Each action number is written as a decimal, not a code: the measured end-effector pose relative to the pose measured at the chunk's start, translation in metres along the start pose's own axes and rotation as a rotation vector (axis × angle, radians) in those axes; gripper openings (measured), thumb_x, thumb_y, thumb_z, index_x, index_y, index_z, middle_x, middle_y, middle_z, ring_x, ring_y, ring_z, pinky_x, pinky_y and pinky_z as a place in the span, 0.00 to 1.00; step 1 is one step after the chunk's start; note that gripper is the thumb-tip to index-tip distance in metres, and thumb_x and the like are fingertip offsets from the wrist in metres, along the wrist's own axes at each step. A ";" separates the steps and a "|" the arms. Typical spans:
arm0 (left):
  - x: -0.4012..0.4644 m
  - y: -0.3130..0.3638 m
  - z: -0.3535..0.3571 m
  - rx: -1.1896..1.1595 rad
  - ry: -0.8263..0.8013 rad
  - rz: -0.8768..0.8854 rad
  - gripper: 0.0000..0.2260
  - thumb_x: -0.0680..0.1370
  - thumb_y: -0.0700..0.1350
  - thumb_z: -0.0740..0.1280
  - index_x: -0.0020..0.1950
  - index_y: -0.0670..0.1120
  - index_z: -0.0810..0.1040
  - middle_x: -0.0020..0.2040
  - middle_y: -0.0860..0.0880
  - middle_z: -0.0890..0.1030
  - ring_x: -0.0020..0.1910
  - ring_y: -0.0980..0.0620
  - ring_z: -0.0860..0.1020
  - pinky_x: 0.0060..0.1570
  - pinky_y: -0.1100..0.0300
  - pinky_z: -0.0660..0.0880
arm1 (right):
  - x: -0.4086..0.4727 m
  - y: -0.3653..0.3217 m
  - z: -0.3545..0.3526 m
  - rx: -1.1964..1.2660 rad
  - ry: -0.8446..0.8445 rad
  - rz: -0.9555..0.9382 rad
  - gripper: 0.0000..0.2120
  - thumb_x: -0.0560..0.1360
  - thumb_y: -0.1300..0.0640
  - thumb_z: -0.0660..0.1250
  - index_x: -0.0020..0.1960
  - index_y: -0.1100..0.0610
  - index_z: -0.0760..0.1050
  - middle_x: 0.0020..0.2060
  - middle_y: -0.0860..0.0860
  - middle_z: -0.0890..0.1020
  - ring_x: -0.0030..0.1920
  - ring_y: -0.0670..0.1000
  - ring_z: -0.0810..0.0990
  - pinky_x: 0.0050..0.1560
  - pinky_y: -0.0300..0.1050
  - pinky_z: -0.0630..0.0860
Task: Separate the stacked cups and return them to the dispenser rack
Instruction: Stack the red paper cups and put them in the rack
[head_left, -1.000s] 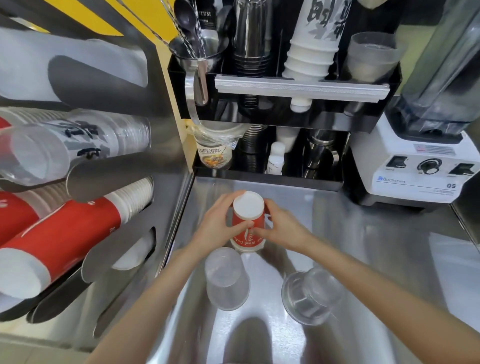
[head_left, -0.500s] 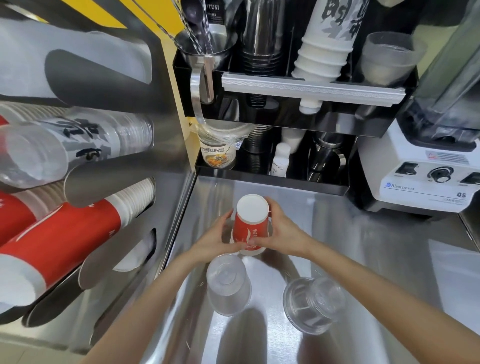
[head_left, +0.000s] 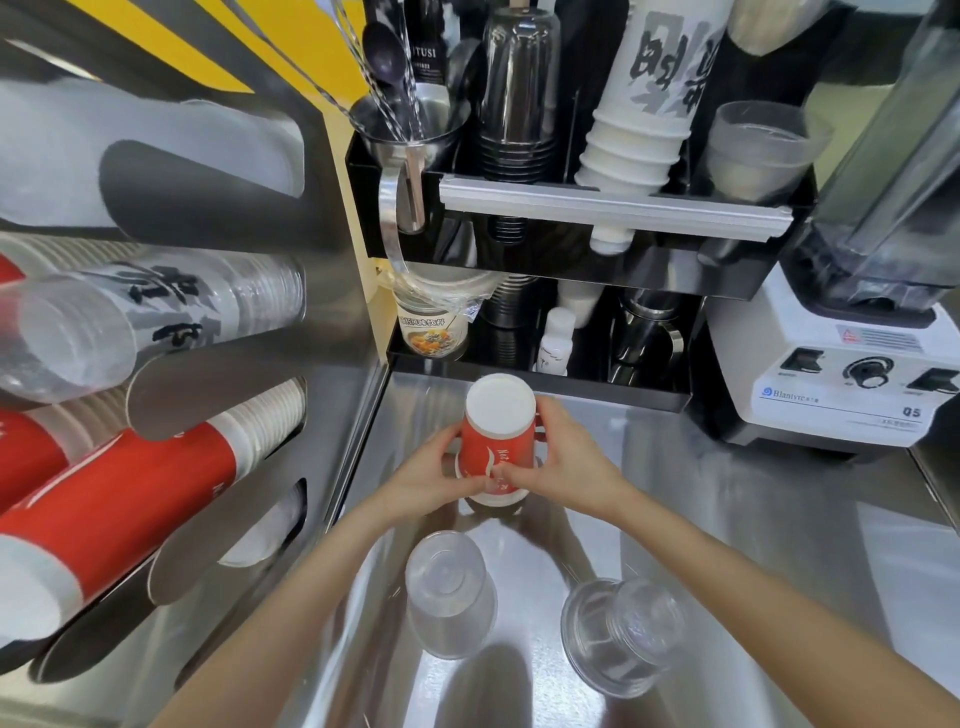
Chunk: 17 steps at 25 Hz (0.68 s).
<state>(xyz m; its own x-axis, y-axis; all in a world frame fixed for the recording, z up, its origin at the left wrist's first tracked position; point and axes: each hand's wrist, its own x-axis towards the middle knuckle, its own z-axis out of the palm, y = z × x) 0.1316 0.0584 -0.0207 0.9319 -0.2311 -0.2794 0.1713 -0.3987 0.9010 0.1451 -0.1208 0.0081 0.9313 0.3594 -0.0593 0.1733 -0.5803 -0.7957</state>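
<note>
A: Head view, looking down on a steel worktop (head_left: 753, 519). What are the hands doing?

B: Both are closed round the red paper cups (head_left: 496, 441), a small upside-down stack with the white base on top. The left hand (head_left: 434, 480) holds the lower left side; the right hand (head_left: 566, 462) wraps the right side, fingers curled to the front.

A: Is the stack resting on the worktop?

B: I cannot tell; the lowest rim sits at or just above the surface, near the back, just in front of the black shelf (head_left: 545, 384).

A: And nearer the person?

B: Two clear plastic cups. One clear cup (head_left: 449, 597) stands inverted, below the left hand. The other clear cup (head_left: 618, 634) lies tilted on its side to the right, well apart from the first.

A: The rack?

B: The dispenser rack (head_left: 260, 395) runs along the left wall, with a sleeve of red cups (head_left: 119, 499) poking out of one slot and printed clear cups (head_left: 140, 317) out of the slot above. A white blender (head_left: 841, 374) stands at the back right.
</note>
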 end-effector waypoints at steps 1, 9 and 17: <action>-0.002 0.008 -0.003 0.011 0.022 0.030 0.33 0.67 0.45 0.74 0.67 0.50 0.62 0.61 0.51 0.72 0.54 0.57 0.73 0.50 0.64 0.75 | -0.002 -0.007 -0.005 0.006 0.026 -0.025 0.34 0.63 0.49 0.73 0.64 0.49 0.60 0.56 0.44 0.69 0.55 0.43 0.70 0.53 0.37 0.70; -0.055 0.069 -0.024 0.061 0.262 0.282 0.34 0.64 0.53 0.75 0.66 0.55 0.63 0.65 0.51 0.71 0.58 0.56 0.72 0.55 0.64 0.72 | -0.035 -0.082 -0.042 -0.062 0.167 -0.352 0.34 0.64 0.51 0.74 0.64 0.51 0.61 0.55 0.44 0.68 0.56 0.43 0.70 0.57 0.38 0.70; -0.144 0.102 -0.048 0.019 0.504 0.437 0.30 0.61 0.57 0.73 0.53 0.75 0.60 0.56 0.72 0.70 0.57 0.69 0.71 0.50 0.72 0.71 | -0.065 -0.153 -0.037 0.027 0.134 -0.599 0.33 0.64 0.47 0.72 0.64 0.40 0.58 0.60 0.39 0.69 0.60 0.37 0.69 0.57 0.28 0.67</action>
<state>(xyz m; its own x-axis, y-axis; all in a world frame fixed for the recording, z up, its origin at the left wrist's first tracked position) 0.0302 0.0939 0.1271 0.9506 0.0661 0.3032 -0.2571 -0.3796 0.8887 0.0705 -0.0827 0.1559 0.7068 0.5213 0.4782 0.6727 -0.2862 -0.6823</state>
